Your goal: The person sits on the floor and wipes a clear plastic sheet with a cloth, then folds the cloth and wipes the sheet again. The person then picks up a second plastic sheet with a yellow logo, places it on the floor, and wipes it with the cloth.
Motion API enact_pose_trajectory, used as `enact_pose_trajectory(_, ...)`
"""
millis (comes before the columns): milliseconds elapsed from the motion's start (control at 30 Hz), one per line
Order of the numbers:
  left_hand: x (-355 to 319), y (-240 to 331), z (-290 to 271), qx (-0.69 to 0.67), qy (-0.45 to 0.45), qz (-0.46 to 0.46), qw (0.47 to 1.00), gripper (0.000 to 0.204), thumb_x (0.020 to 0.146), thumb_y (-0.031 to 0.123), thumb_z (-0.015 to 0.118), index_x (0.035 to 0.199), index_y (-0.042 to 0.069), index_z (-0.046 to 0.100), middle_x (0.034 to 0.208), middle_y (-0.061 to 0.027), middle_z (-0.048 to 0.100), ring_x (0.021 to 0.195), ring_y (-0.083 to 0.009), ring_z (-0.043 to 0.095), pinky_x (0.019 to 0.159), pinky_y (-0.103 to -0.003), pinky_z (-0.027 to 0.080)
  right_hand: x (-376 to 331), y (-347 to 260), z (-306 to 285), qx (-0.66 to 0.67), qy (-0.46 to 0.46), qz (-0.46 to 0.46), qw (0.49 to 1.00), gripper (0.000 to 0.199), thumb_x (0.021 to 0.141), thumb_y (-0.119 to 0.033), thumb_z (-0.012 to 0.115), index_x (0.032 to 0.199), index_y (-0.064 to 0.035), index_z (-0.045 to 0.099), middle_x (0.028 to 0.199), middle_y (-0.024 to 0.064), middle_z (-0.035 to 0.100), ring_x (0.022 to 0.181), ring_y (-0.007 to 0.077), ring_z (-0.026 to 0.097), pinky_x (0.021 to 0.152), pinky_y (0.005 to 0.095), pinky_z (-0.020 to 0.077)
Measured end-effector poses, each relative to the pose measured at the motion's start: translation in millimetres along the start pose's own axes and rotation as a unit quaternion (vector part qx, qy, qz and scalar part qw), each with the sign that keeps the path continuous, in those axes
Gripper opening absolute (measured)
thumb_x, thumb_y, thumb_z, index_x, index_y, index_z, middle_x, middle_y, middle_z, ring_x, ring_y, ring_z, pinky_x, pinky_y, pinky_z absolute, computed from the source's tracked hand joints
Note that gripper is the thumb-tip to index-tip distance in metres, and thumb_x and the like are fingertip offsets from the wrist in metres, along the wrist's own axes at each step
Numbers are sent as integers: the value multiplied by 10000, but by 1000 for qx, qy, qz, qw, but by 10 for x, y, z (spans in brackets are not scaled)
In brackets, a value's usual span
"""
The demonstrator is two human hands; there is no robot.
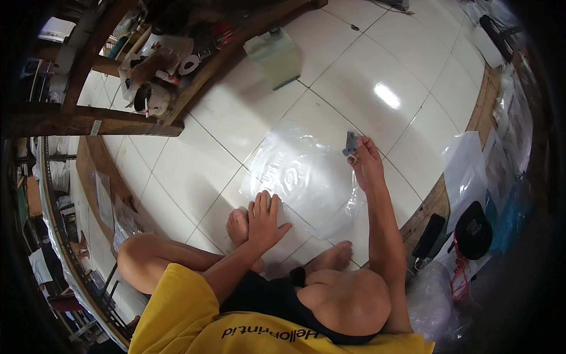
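A clear plastic sheet (300, 171) lies on the white tiled floor in front of me, shiny and slightly wrinkled. My left hand (266, 223) rests palm down with fingers spread at its near left edge, close to my foot. At the sheet's right side, my right hand (368, 162) pinches a small blue-grey tool (351, 141) with a pale ring at its lower end. The tool's exact kind is too small to make out. Whether it touches the sheet cannot be told.
A greenish translucent container (272, 59) stands on the floor ahead. To its left, a wooden shelf frame (200, 74) holds a metal can (154, 99) and a roll of tape (188, 65). On my right are a black phone (429, 235), a black cap (473, 230) and plastic bags (436, 295).
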State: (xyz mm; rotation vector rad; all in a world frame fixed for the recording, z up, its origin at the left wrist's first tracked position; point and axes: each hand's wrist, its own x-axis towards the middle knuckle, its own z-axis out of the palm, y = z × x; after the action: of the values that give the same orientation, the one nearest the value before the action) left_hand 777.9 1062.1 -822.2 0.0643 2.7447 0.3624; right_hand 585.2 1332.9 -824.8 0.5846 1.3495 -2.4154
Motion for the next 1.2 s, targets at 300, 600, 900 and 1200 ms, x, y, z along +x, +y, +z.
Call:
enact_pose_trajectory(300,119,-45,-593,83,-208,42,974,772,880,522,656,1469,70,443,1512,-196,399,1381,-412,394,1095,-556,372,-298,-66,-118,74,-107,38,991,157,1060,-161,520,1190,-78,550,1120,91,659,1016,238,681,766,314,501)
enact_pose_trajectory(600,1045,118,-1777,-156,-227,127,953,586,945,378,686,1367,-5,546,1275,-198,624,1123,-275,623,974,-365,505,-547,-469,93,-17,-233,81,969,170,1079,-196,473,1192,-88,539,1167,122,679,887,174,660,660,272,491)
enact_pose_trajectory(900,1232,917,-2219,-425,-223,199,855,365,972,111,656,1305,1,556,1021,-51,643,900,-126,634,837,-276,541,-1030,-1121,583,-200,-212,13,957,192,1027,-173,553,1165,-41,579,986,52,662,923,157,654,772,303,542)
enact_pose_trajectory(1200,1325,962,-2485,-486,-257,165,819,344,1003,230,635,1260,8,577,1101,-69,644,1023,-133,648,902,-307,545,-1289,-1422,736,-350,-118,-42,928,195,1006,-190,601,1118,-29,595,1025,52,663,958,143,666,811,320,554)
